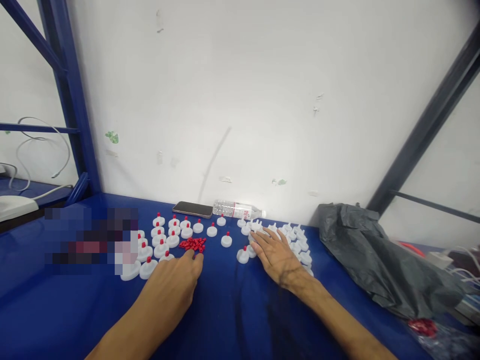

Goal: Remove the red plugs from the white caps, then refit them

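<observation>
My left hand [180, 277] is closed at the near edge of a small pile of red tips [193, 244]; whatever its fingertips hold is hidden. To its left and beyond stand several white caps with red tips [161, 247]. My right hand [275, 250] lies spread, fingers apart, over the left part of a cluster of white caps without red tips [295, 234]. One red-tipped white cap [243, 255] stands just left of my right hand, and another [226, 239] stands between the two hands.
A phone [192, 209] and a clear bottle [238, 209] lie along the wall. On the right, a dark grey plastic bag [382, 260] covers part of the blue table [225, 320]. Red pieces in clear plastic [423, 327] lie at the lower right.
</observation>
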The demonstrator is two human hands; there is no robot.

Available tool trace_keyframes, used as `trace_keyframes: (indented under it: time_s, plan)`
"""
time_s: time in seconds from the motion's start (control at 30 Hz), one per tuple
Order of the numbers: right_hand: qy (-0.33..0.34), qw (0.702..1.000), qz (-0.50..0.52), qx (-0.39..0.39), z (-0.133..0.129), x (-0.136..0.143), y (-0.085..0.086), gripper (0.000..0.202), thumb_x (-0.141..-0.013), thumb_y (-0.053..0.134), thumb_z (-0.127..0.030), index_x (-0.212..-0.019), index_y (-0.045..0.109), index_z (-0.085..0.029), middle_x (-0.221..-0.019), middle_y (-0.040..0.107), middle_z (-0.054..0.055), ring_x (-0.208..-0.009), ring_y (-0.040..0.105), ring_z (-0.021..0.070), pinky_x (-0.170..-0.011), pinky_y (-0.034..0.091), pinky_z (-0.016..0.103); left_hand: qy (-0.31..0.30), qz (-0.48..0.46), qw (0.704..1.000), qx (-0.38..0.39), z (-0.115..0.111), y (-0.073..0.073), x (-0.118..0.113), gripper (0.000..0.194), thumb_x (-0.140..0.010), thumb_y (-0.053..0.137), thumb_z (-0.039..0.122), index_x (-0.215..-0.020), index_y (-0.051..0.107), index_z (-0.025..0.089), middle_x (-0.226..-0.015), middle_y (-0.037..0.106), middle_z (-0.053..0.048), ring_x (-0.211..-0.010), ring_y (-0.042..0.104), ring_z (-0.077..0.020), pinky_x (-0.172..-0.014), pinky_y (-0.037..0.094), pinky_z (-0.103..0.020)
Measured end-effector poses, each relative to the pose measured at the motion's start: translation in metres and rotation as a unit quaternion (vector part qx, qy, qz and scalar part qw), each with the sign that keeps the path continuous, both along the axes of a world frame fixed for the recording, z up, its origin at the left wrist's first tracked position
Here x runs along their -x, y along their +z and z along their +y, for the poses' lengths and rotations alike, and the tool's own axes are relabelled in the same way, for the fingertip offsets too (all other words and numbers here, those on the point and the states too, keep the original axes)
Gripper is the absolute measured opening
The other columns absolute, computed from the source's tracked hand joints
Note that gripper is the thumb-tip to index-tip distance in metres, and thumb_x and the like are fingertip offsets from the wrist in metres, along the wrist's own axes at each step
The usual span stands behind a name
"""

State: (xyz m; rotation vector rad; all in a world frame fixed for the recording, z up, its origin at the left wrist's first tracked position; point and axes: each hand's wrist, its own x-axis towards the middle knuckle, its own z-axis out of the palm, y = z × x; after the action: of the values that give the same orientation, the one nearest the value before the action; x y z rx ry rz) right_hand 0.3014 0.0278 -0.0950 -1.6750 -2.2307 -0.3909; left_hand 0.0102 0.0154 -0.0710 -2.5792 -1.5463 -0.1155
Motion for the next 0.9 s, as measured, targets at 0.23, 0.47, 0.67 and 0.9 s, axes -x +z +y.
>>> trace_keyframes:
  time_s: [0.23,0.47,0.67,0.9]
  plan:
    - [0.033,0.993,0.080,-0.084,-0.006,0.001,0.021,0.043,-0.110,0.039,-0.045,-0.139,0.061,-0.022,-0.135,0.069,0.011,-0.130,0.060,0.0308,-0.118,0.038,0.060,0.015,-0.008,1.000,-0.004,-0.006,0.012,-0.008,0.027,-0.099,0.042,0.015,-0.106,0.068,0.018,-0.101,0.073,-0.011,-0.083,0.074,-0.0293,-0.069,0.055,-0.039]
    - [0.161,0.964,0.194,-0.089,-0.030,0.025,0.041,0.026,-0.107,0.049,-0.032,-0.130,0.059,-0.027,-0.127,0.065,0.010,-0.115,0.067,0.0236,-0.100,0.057,0.040,-0.045,-0.118,0.989,-0.075,-0.006,0.016,-0.006,0.028,-0.102,0.041,0.015,-0.105,0.068,0.021,-0.102,0.072,-0.005,-0.077,0.071,-0.0195,-0.063,0.052,-0.028]
    - [0.297,0.938,0.176,0.021,-0.040,0.047,0.026,0.024,-0.105,0.049,-0.021,-0.127,0.056,-0.027,-0.126,0.066,0.006,-0.118,0.065,0.0206,-0.107,0.053,0.038,-0.121,-0.185,0.965,-0.139,-0.007,0.008,-0.005,0.025,-0.106,0.041,0.019,-0.107,0.066,0.025,-0.102,0.069,-0.001,-0.079,0.070,-0.0165,-0.064,0.051,-0.026]
    - [0.314,0.927,0.198,0.051,-0.047,0.053,0.030,0.021,-0.103,0.050,-0.020,-0.121,0.059,-0.026,-0.125,0.067,0.008,-0.113,0.068,0.0225,-0.099,0.058,0.038,-0.187,-0.171,0.962,-0.101,-0.010,0.009,-0.007,0.024,-0.102,0.047,0.011,-0.109,0.064,0.026,-0.099,0.067,0.002,-0.072,0.067,-0.0144,-0.058,0.046,-0.025]
